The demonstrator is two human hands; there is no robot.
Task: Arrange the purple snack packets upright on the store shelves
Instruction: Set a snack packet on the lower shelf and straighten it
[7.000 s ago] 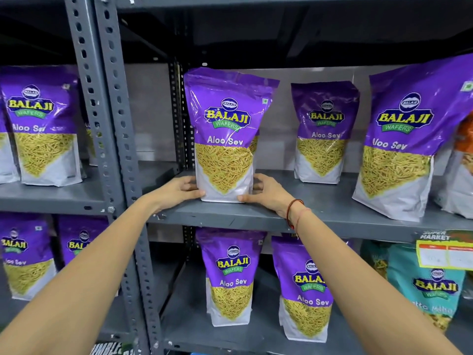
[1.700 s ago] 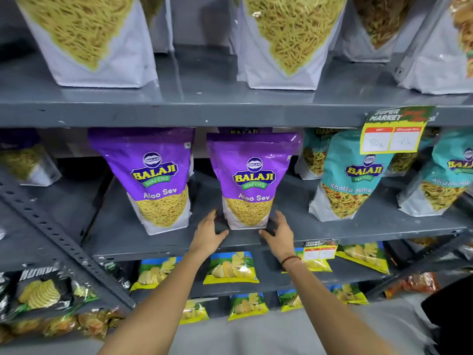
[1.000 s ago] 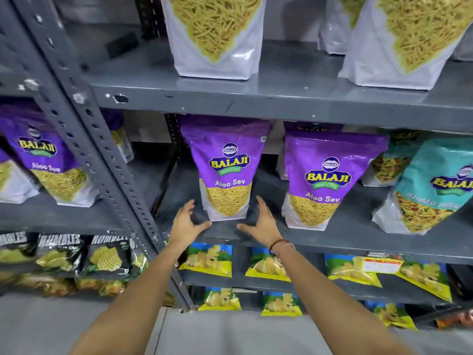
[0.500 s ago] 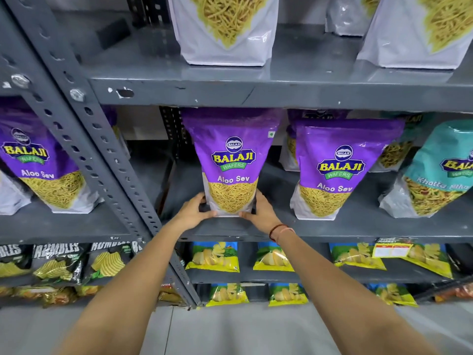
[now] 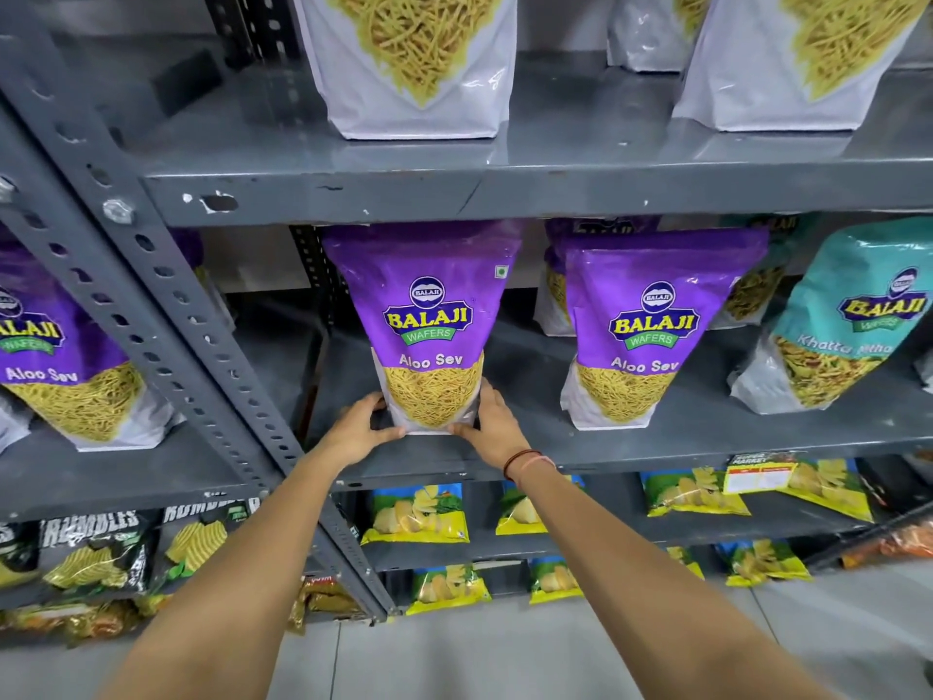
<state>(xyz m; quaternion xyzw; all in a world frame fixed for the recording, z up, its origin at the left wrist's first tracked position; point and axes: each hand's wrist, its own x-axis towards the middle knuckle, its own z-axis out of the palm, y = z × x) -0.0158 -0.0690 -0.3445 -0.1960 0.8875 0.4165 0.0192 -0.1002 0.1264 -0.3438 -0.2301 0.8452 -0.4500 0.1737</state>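
Observation:
A purple Aloo Sev packet (image 5: pixel 426 320) stands upright near the front of the grey middle shelf (image 5: pixel 707 442). My left hand (image 5: pixel 361 429) grips its lower left corner and my right hand (image 5: pixel 492 421) grips its lower right corner. A second purple packet (image 5: pixel 646 320) stands upright to its right, with another purple packet (image 5: pixel 580 240) partly hidden behind it. In the bay to the left, one more purple packet (image 5: pixel 60 356) stands upright.
A slanted perforated grey upright (image 5: pixel 166 315) splits the two bays. A teal Khatta Mitha packet (image 5: pixel 848 320) stands at the right. White-bottomed packets (image 5: pixel 414 73) fill the shelf above. Yellow chip packets (image 5: pixel 419 512) and black Humbles packets (image 5: pixel 96 548) lie on lower shelves.
My hands left the right purple packet, moved left with the view, and closed on the base of the left purple packet, which now stands slightly nearer the shelf's front edge.

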